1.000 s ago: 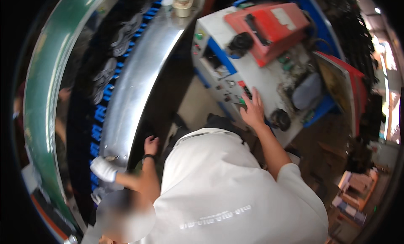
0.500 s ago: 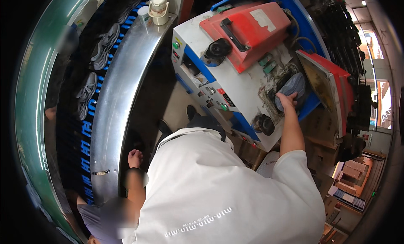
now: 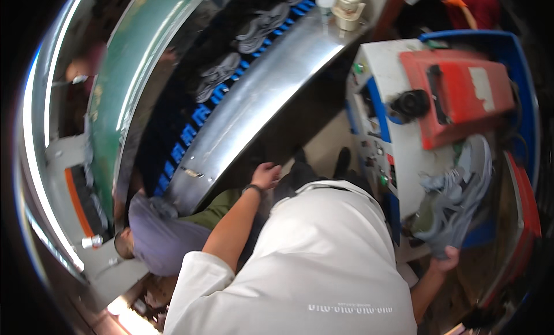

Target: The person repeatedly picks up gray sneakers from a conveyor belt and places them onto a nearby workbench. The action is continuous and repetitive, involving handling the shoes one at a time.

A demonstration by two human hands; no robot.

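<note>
My right hand (image 3: 447,259) is closed on the near end of a grey lace-up sneaker (image 3: 480,188). Tilted, the sneaker is held over the right part of a white and blue machine (image 3: 404,191), its laces facing left. It hides much of the machine's top there; whether it touches it I cannot tell. My left hand (image 3: 266,176), with a dark band at the wrist, hangs in front of my body, fingers loosely bent and nothing in it. The machine's red cover (image 3: 461,92) with a black handle is down; a second red cover (image 3: 522,219) stands tilted up beside the sneaker.
A curved metal ledge (image 3: 254,98) borders a blue roller conveyor (image 3: 199,118) carrying several grey sneakers (image 3: 262,28). On its far end stand a cream flask (image 3: 348,9) and a cup (image 3: 325,7). Another person in a purple top (image 3: 164,237) bends at the lower left.
My right hand has raised the sneaker off the machine's right station and drawn it nearer. My view has swung left, so the machine and ledge appear farther right. The left hand remains without anything.
</note>
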